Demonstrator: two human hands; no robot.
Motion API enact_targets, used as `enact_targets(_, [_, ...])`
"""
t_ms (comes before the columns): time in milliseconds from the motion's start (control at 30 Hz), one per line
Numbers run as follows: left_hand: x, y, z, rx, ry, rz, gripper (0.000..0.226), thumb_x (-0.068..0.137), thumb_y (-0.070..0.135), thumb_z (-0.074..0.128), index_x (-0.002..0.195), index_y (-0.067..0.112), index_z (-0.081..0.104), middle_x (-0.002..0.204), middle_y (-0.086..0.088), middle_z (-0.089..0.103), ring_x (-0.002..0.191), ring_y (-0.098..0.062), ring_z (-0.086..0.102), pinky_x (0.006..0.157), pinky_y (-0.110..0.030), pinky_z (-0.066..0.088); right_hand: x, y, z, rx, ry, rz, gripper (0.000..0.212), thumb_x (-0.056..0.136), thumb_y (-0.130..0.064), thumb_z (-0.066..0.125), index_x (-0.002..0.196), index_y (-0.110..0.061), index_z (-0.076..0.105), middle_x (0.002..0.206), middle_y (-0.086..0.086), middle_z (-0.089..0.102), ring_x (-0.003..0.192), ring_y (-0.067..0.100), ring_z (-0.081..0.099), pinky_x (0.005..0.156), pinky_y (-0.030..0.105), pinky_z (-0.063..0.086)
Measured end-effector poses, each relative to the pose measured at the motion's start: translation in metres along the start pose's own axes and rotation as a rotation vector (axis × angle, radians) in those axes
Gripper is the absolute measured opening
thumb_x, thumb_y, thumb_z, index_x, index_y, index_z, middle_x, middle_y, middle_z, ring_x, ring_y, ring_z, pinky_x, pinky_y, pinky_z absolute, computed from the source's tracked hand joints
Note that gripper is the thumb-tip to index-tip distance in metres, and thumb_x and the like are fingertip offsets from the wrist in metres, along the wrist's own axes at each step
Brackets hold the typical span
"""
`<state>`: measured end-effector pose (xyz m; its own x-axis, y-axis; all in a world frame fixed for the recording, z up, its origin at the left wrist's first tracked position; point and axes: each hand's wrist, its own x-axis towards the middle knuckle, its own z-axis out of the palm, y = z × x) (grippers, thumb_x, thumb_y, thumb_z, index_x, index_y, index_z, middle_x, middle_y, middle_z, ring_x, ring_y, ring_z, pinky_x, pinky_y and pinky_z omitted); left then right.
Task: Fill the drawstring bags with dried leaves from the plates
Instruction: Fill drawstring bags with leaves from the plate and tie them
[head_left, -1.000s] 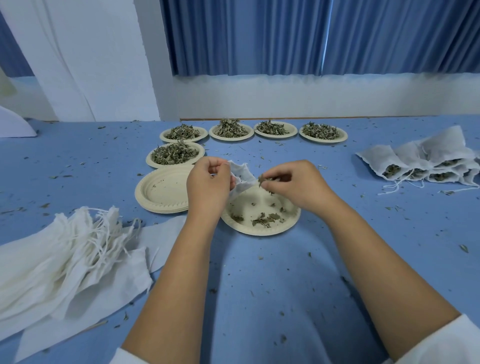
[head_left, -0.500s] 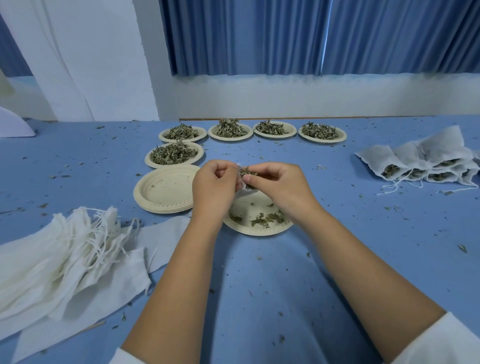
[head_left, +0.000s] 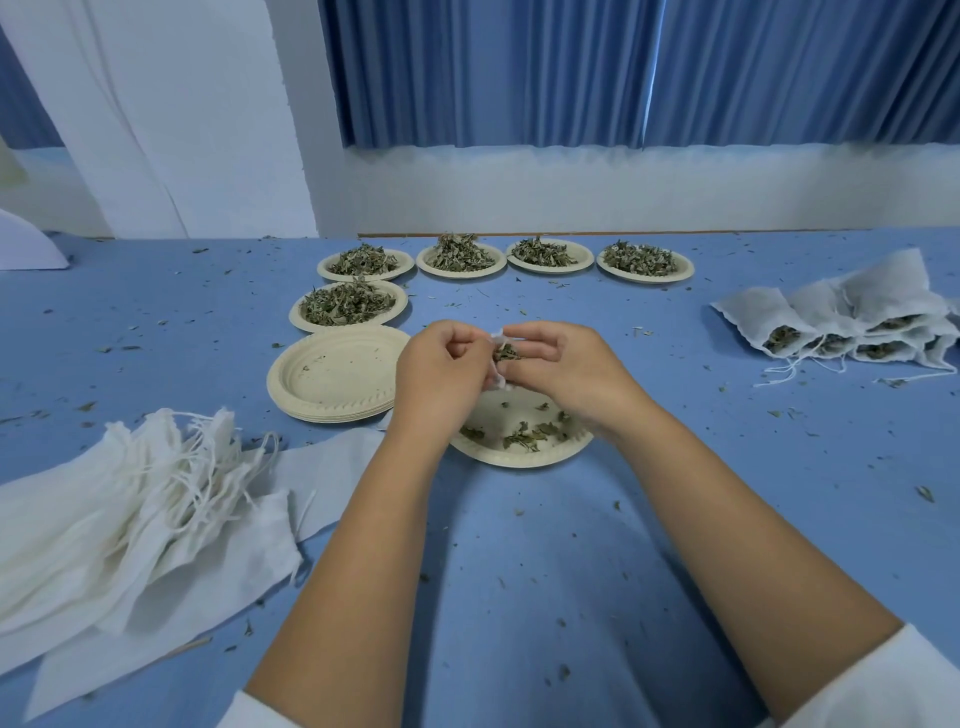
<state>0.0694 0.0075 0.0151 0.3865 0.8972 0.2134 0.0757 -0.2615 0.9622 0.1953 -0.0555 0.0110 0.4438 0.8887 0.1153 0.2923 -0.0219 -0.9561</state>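
left hand (head_left: 441, 371) pinches bag (head_left: 497, 383) | right hand (head_left: 566, 369) pinches leaves (head_left: 505, 354) | 5 heaped plates (head_left: 348, 328) | 1 near-empty plate (head_left: 519, 460)

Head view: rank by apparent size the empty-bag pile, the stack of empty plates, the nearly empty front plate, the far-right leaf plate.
1. Pile of empty drawstring bags.
2. Stack of empty plates and nearly empty front plate: alike, the latter partly hidden.
3. Far-right plate of leaves, though farther away.
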Motion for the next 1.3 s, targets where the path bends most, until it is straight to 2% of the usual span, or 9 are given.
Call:
enact_targets(67, [0.000,0.000,0.000,-0.010,0.026,-0.006,0.012,0.091,0.009,0.058,0.083,0.013,0.066,0.050,0.008,0.063,0.050,-0.005,0.061,0.078,-0.039,0.059,-0.001,-0.001,-0.002,0.014,-0.034,0.015,0.045,0.083,0.000,0.066,0.124,-0.018,0.062,0.118,0.002,0.068,0.101,0.009,0.068,0.096,0.034,0.053])
enact_targets(133, [0.000,0.000,0.001,-0.021,0.044,-0.016,0.012,0.091,0.009,0.057,0.083,0.014,0.066,0.050,0.008,0.062,0.051,-0.007,0.059,0.081,-0.042,0.058,-0.001,-0.003,-0.001,-0.020,0.016,-0.046,0.039,0.085,0.004,0.063,0.121,-0.013,0.064,0.116,0.005,0.068,0.094,0.008,0.068,0.089,0.025,0.055])
enact_targets(400, [0.000,0.000,0.002,-0.071,0.039,-0.044,0.011,0.091,0.009,0.058,0.086,0.011,0.068,0.052,0.008,0.062,0.050,-0.003,0.059,0.069,-0.030,0.057,-0.005,0.001,0.013,-0.112,0.219,-0.230,0.014,0.080,-0.004,0.074,0.077,-0.017,0.073,0.069,-0.012,0.069,0.061,-0.003,0.065,0.059,0.008,0.045])
enact_targets(567, [0.000,0.000,0.002,-0.073,0.043,-0.039,0.014,0.091,0.008,0.058,0.084,0.014,0.068,0.052,0.008,0.063,0.051,-0.002,0.059,0.064,-0.026,0.056,-0.006,0.002,0.014,-0.223,0.141,-0.256,0.012,0.086,-0.011,0.069,0.092,-0.017,0.078,0.081,-0.010,0.073,0.076,-0.002,0.064,0.066,0.006,0.044])
enact_targets(667, [0.001,0.000,0.000,-0.091,0.080,-0.033,0.012,0.091,0.010,0.058,0.086,0.013,0.068,0.053,0.008,0.063,0.054,-0.005,0.059,0.069,-0.029,0.057,-0.006,-0.003,0.006,-0.224,0.123,-0.262,0.015,0.087,-0.015,0.068,0.095,-0.026,0.076,0.079,-0.026,0.066,0.073,-0.008,0.060,0.060,0.006,0.043])
enact_targets(867, [0.000,0.003,-0.001,-0.160,0.117,-0.054,0.015,0.091,0.008,0.055,0.083,0.015,0.066,0.053,0.007,0.061,0.057,-0.011,0.058,0.081,-0.043,0.060,-0.007,-0.006,-0.002,-0.355,0.119,-0.310,0.030,0.082,-0.007,0.058,0.083,-0.034,0.071,0.091,-0.016,0.066,0.060,0.009,0.057,0.060,0.007,0.042])
enact_targets(1033, [0.001,0.003,-0.001,-0.159,0.078,-0.066,0.014,0.091,0.008,0.055,0.083,0.012,0.066,0.051,0.007,0.059,0.052,-0.006,0.056,0.079,-0.042,0.061,-0.006,0.001,0.005,-0.509,-0.041,-0.358,0.041,0.081,-0.003,0.053,0.108,-0.025,0.073,0.109,-0.013,0.064,0.064,-0.022,0.048,0.064,-0.001,0.033])
enact_targets(1167, [0.000,0.004,-0.002,-0.094,-0.008,-0.041,0.018,0.092,0.006,0.056,0.078,0.012,0.065,0.048,0.008,0.057,0.046,-0.004,0.055,0.058,-0.023,0.055,-0.007,0.005,0.008,-0.507,-0.120,-0.354,0.026,0.078,0.002,0.052,0.083,-0.021,0.064,0.088,-0.005,0.062,0.057,-0.009,0.049,0.056,0.011,0.031])
enact_targets(1300, [-0.001,0.005,-0.001,-0.107,-0.083,-0.047,0.018,0.092,0.003,0.055,0.079,0.009,0.066,0.049,0.005,0.057,0.046,-0.007,0.056,0.058,-0.019,0.054,-0.007,0.004,0.008,-0.449,-0.191,-0.266,0.028,0.080,0.004,0.051,0.072,-0.022,0.055,0.057,-0.017,0.051,0.046,0.000,0.044,0.051,0.018,0.032])
